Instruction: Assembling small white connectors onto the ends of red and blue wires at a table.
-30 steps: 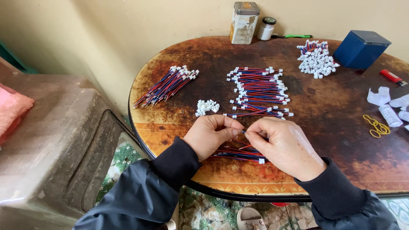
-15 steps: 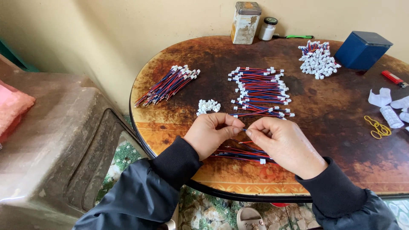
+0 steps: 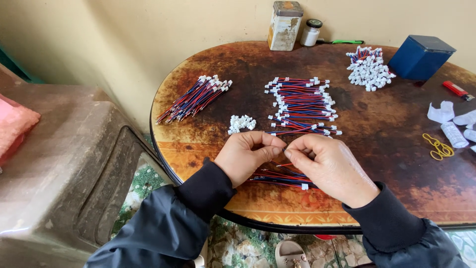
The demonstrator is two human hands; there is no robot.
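Between both hands' pinched fingers (image 3: pixel 275 150) lay a thin red-and-blue wire (image 3: pixel 284 164); left hand (image 3: pixel 248 156) and right hand (image 3: pixel 329 168) gripped it above the worn brown table (image 3: pixel 396 149).

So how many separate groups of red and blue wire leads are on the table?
4: a slanted bundle at left, rows in the middle, a heap by the blue box, some under the hands.

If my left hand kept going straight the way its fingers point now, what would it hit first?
The left hand points right, toward the right hand. Their fingertips already meet around a thin wire between them, so it would likely press into the right hand's fingers first.
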